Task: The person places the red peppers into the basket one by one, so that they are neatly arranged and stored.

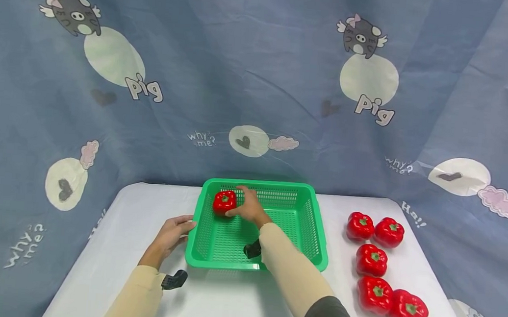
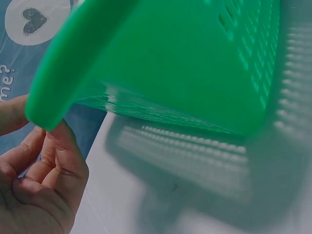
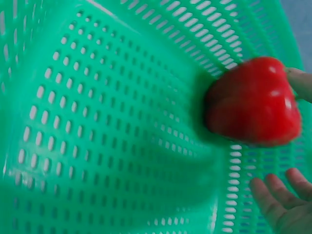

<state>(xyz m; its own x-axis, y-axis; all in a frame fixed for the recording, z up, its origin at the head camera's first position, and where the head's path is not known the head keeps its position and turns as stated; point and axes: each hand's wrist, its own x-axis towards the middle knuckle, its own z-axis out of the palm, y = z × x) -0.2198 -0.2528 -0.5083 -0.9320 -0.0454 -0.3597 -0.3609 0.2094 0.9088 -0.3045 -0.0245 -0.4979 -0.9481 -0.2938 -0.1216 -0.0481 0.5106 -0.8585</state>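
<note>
A green plastic basket (image 1: 229, 265) with slotted walls stands at the back of the white table. Inside it, toward the far left corner, lies one red bell pepper (image 1: 224, 202). My right hand (image 1: 249, 208) reaches over the basket beside this pepper, its fingers spread. In the right wrist view the thumb is at the pepper's (image 3: 253, 102) edge, and the other fingers stand apart from it. At the basket's left side, my left hand (image 1: 171, 236) pinches the rim. The left wrist view shows that hand (image 2: 44, 180) at the underside of the green rim (image 2: 58, 83).
Several more red bell peppers (image 1: 371, 259) lie along the right side of the white table (image 1: 226, 304). A blue cloth (image 1: 259, 80) printed with pigs and hearts hangs behind the table and also shows at both sides.
</note>
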